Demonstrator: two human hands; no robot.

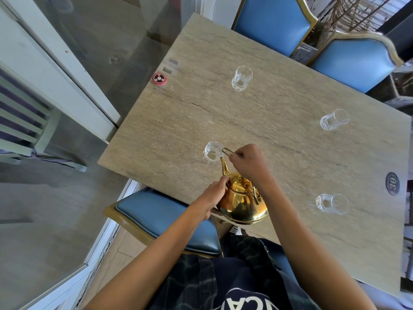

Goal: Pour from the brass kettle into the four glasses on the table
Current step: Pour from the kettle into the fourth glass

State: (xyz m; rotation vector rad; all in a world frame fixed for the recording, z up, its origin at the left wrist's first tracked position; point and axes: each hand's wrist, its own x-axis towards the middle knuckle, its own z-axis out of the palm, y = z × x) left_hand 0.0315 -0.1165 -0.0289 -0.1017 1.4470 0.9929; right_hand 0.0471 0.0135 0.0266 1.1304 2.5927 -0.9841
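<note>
A shiny brass kettle (242,203) hangs tilted over the table's near edge, its spout tip at the rim of the near-left glass (212,152). My right hand (249,163) grips the wire handle above the kettle. My left hand (215,194) presses on the kettle's left side near the lid. Three more cut-glass tumblers stand apart on the stone table (279,101): a far glass (241,78), a right glass (334,120) and a near-right glass (332,204). All three look clear inside.
A red round call button (159,78) lies at the table's left edge and a dark number disc (392,183) at its right edge. Blue padded chairs stand at the far side (274,21), (355,61) and one (165,218) below my left arm.
</note>
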